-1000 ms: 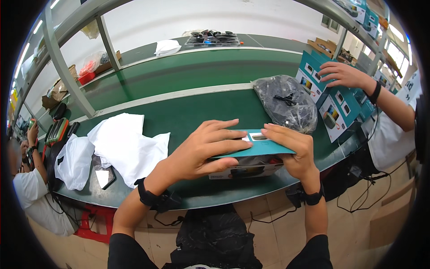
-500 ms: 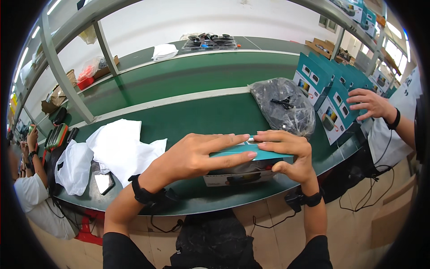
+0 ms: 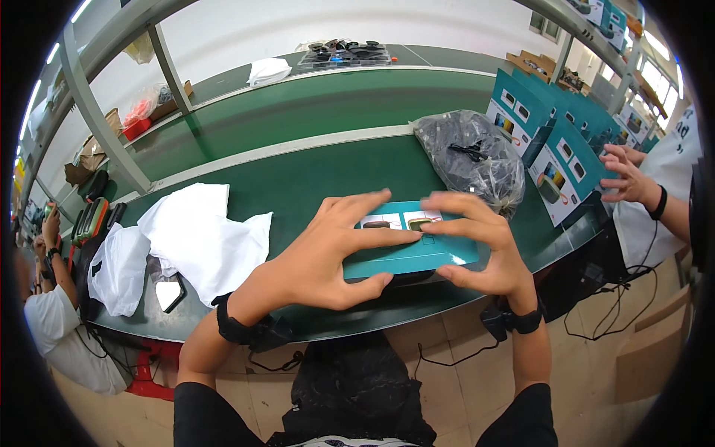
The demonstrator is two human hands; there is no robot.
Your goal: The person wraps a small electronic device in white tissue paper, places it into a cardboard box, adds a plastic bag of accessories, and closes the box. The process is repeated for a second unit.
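A teal cardboard box (image 3: 410, 257) with small product pictures lies on the green work table (image 3: 335, 171) right in front of me. My left hand (image 3: 328, 253) rests over its left end, thumb and fingers spread, a fingertip near the printed pictures. Over the right end is my right hand (image 3: 488, 238), its fingers also apart and slightly blurred, thumb by the near edge. The box's top looks flat and closed, and its near side is mostly hidden in shadow.
White sheets (image 3: 201, 231) and a phone-like device (image 3: 169, 293) lie to the left. A clear bag (image 3: 477, 160) with black cables sits behind the box. Teal cartons (image 3: 562, 175) stand at right beside a co-worker's hand (image 3: 625, 175). Metal posts (image 3: 104, 112) rise at left.
The box's teal top, seen edge-on before, now faces up with its pictures showing. Both my hands have spread and drawn apart on it. The co-worker's hand has shifted off the cartons' faces.
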